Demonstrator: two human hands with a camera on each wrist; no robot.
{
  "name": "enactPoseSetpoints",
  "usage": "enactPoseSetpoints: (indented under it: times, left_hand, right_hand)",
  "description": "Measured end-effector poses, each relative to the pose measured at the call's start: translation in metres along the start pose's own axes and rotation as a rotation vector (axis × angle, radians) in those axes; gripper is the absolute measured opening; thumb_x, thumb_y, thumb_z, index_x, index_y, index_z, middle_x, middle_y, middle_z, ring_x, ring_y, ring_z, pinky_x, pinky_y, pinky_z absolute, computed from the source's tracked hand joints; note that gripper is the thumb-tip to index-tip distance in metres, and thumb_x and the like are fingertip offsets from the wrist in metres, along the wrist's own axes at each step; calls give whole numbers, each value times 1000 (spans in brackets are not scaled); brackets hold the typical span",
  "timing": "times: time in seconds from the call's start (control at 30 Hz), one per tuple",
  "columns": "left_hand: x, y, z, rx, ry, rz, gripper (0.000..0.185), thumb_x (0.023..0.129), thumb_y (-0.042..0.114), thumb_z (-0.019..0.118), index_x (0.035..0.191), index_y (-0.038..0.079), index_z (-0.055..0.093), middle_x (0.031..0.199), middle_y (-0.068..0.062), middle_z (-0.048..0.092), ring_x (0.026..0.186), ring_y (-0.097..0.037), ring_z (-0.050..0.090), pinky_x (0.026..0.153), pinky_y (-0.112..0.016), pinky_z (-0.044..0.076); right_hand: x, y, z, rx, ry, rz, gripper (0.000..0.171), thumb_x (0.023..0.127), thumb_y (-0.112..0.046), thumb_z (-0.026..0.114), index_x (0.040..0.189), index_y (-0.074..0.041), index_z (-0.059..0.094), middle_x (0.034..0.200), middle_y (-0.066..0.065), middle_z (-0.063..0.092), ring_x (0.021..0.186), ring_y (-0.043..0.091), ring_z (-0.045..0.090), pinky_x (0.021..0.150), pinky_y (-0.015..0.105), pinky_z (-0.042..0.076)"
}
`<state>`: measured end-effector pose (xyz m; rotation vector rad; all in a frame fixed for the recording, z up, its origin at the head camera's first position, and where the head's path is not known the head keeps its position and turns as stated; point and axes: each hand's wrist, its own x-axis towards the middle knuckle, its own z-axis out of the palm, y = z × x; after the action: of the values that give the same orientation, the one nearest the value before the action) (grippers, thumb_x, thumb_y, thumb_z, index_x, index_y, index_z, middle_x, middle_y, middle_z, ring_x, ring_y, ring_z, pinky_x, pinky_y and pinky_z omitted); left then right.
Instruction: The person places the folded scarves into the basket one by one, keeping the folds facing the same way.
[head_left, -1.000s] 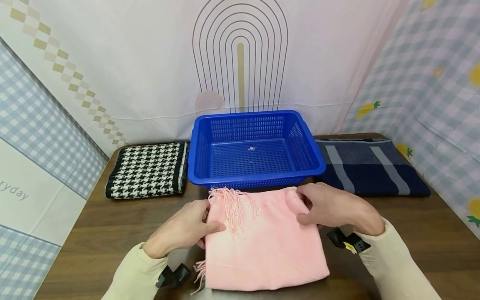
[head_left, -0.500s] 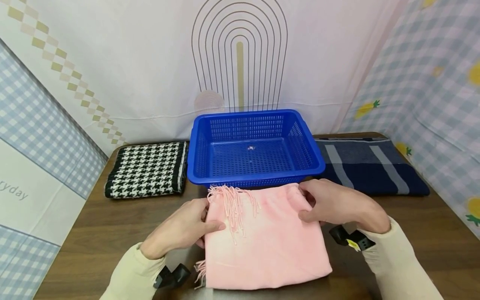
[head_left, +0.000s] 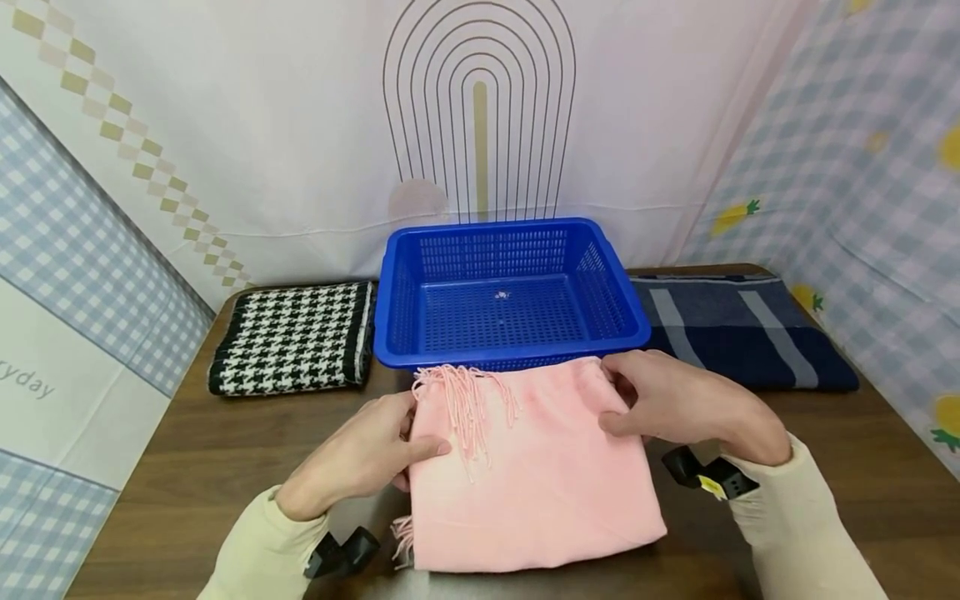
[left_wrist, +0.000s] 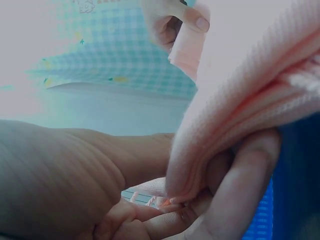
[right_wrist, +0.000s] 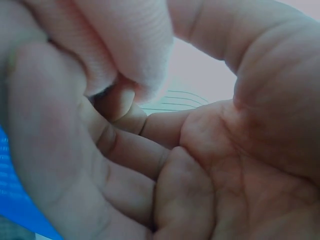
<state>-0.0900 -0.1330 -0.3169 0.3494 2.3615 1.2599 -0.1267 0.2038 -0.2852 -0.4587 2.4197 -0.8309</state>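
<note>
On the tabletop [head_left: 172,442] one blue basket [head_left: 510,292] stands at the back, empty. Three folded scarves lie around it: a navy one [head_left: 738,333] to its right, a houndstooth one [head_left: 292,337] to its left, and a pink scarf [head_left: 525,475] just in front, between the two hands. The left hand [head_left: 360,458] grips its left edge; the right hand [head_left: 682,404] pinches its far right corner.

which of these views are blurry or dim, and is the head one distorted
Head view: sharp, evenly lit, table edges bowed by the wide lens. Left wrist view: dim, pink scarf soft and too close. Right wrist view: right hand fills the frame, blurred, pale backlight behind.
</note>
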Motion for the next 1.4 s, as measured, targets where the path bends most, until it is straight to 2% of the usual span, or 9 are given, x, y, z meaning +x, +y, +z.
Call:
enactPoseSetpoints:
  times: [0.33,0.57,0.67,0.9,1.13,1.27,1.4]
  left_hand:
    - [-2,2,-1,-2,-2,-8,26,95,17,72,114,2,62,79,-5,74,60,-16,71,55,-39,60]
    - [-2,1,-3,4,-9,1,26,95,18,72,114,2,62,78,-4,74,57,-15,70,55,-41,60]
    - [-2,1,-5,11,-4,7,26,95,19,72,114,3,62,77,-3,74,57,-15,69,55,-41,60]
    - [-2,1,-7,3,-8,20,27,95,20,72,114,2,62,78,-3,75,57,-14,69,54,-40,59]
    - [-1,5,-11,42,2,17,26,95,23,72,110,3,63,73,-2,73,53,-15,67,55,-39,58]
    - [1,7,-14,20,-2,18,28,96,22,71,112,2,63,74,-3,74,57,-15,69,57,-41,60]
    - [2,9,-17,11,-3,21,29,96,20,71,115,1,61,76,-4,75,59,-15,70,57,-43,60]
  right_hand:
    - [0,-1,0,82,-39,24,31,93,-18,74,117,-6,57,92,7,62,79,18,62,66,38,58]
    - [1,-2,-4,13,-29,9,26,92,-22,75,103,-8,56,80,3,52,73,18,55,58,30,48]
    - [2,-4,-5,7,-21,13,26,92,-21,76,103,-8,56,79,3,51,72,18,54,58,29,45]
    - [2,-7,-7,20,-20,26,27,92,-20,76,108,-7,58,85,4,56,78,19,56,61,31,49]
    - [2,-10,-12,21,-10,20,28,92,-22,75,109,-7,59,90,6,60,83,19,57,64,32,52]
    - [3,-10,-14,30,0,11,29,93,-22,75,111,-6,59,93,6,63,85,19,59,67,33,55]
    - [2,-11,-16,-8,24,-7,24,93,-23,74,103,-8,58,88,5,59,82,19,57,67,31,52]
